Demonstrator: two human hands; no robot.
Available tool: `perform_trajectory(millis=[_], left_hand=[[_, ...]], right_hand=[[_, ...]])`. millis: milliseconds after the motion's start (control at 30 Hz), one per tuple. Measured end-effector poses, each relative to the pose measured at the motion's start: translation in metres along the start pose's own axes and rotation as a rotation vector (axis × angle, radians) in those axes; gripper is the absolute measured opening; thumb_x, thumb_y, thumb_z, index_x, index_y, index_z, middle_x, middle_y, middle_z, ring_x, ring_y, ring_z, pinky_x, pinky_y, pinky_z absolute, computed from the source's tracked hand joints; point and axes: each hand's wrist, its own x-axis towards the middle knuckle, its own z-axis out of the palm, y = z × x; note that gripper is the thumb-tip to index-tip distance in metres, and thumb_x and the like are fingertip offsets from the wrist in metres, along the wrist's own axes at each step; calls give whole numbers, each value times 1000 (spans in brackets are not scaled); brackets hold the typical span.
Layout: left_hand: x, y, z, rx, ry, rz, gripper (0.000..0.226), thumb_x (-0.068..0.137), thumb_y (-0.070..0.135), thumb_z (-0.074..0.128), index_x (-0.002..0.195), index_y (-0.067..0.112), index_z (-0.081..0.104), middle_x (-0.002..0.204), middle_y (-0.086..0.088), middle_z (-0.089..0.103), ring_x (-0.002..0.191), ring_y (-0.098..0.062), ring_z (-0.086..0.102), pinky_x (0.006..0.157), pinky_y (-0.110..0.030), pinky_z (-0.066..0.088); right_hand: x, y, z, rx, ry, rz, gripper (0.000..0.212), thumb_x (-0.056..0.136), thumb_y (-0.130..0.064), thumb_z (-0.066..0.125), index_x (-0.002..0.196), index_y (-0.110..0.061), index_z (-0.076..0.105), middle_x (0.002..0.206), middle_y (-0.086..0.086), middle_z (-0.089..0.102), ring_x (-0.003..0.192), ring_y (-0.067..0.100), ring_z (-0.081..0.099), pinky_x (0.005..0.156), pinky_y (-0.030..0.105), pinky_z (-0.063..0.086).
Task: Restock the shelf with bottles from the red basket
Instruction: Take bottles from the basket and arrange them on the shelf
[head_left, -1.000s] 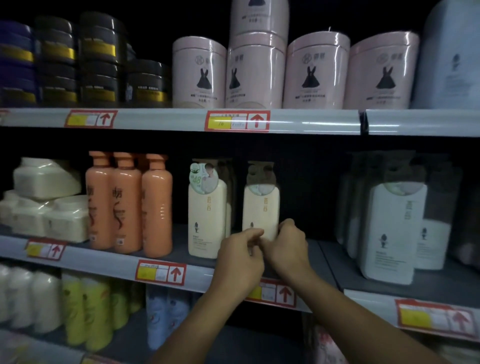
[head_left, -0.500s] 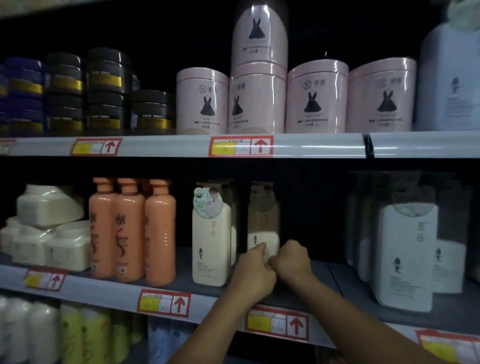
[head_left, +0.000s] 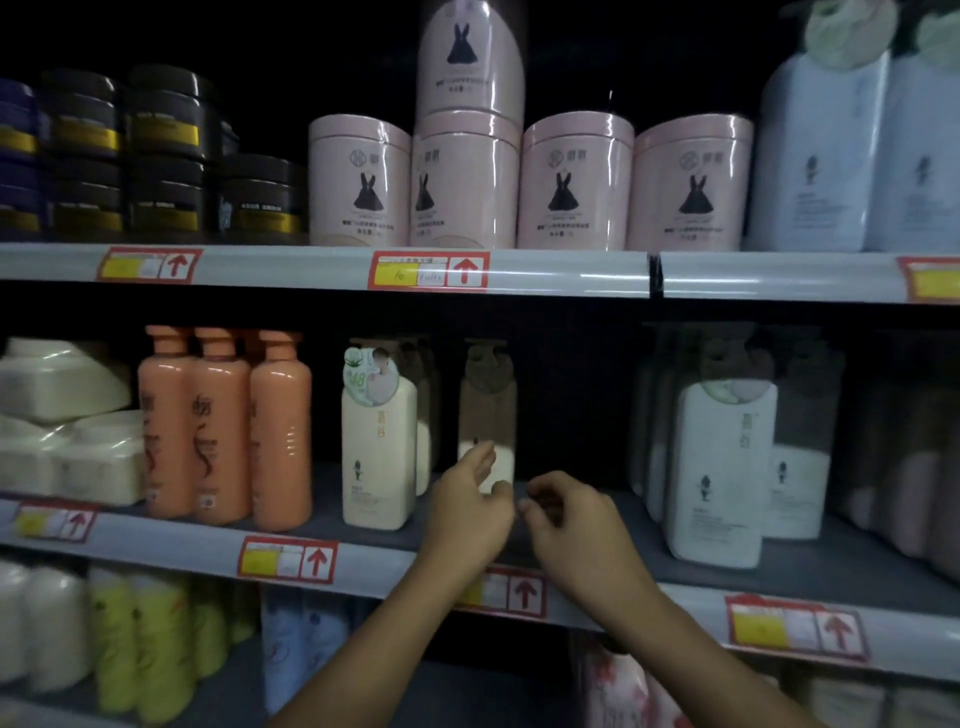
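Cream bottle (head_left: 488, 415) upright; left hand (head_left: 467, 512) fingers loose beside it, right hand (head_left: 576, 525) curled.

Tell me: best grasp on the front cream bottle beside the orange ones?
Likely grip the cream bottle across its flat-sided body, below the round tag, coming from the open shelf front. It stands upright; orange bottles sit near its left, so favour a front approach.

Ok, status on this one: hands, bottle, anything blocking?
Left hand open at the cream bottle. Right hand loosely curled, empty. Bottle upright, set back on middle shelf. Nothing blocking.
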Motion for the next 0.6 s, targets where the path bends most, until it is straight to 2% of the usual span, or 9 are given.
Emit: perform_trajectory(millis=[33,100,200,333,433,533,600], left_hand=[[-10,2,0,-87,7,-2,52,100,6,55,151,15,46,151,-1,53,136,-10,50,106,-18,43],[-30,4,2,-224,20,-18,44,100,7,58,143,16,55,141,0,62,121,-3,58,91,-7,46],[-60,7,8,-345,21,-32,36,99,7,59,134,16,63,131,-1,69,110,2,65,88,-9,51],[-112,3,21,-421,-36,-44,28,99,8,60,122,22,68,122,1,74,114,-8,69,100,-25,52],[-163,-24,35,-481,-170,-131,21,96,9,64,110,24,70,111,0,78,111,-17,72,96,-27,56],[-216,-81,57,-394,-362,-304,21,84,20,71,105,25,72,110,-6,78,109,-23,73,95,-31,58],[-248,-126,68,-306,-455,-438,18,90,11,71,106,20,71,115,-17,75,114,-33,70,104,-42,54]], right_hand=[[-8,-2,-4,46,10,-12,21,99,-27,63,117,-20,70,101,-10,74,94,0,68,75,4,46],[-24,-6,-11,129,36,-30,12,100,-27,63,109,-26,70,92,-22,67,86,-13,64,71,-2,43],[-50,-8,-23,234,70,-46,8,100,-26,64,106,-28,68,88,-31,62,85,-25,59,73,-3,42],[-102,3,-34,315,68,-29,8,100,-26,64,105,-27,70,88,-26,68,88,-19,62,73,-2,43],[-161,38,-34,340,22,52,6,100,-27,64,98,-29,70,83,-17,72,85,-5,69,71,9,52],[-231,96,-18,162,-160,156,8,98,-22,67,93,-19,71,79,-10,71,75,2,68,68,22,54],[-277,134,-1,-6,-344,260,4,94,-15,70,90,-15,71,78,-4,71,76,12,68,73,31,53]])
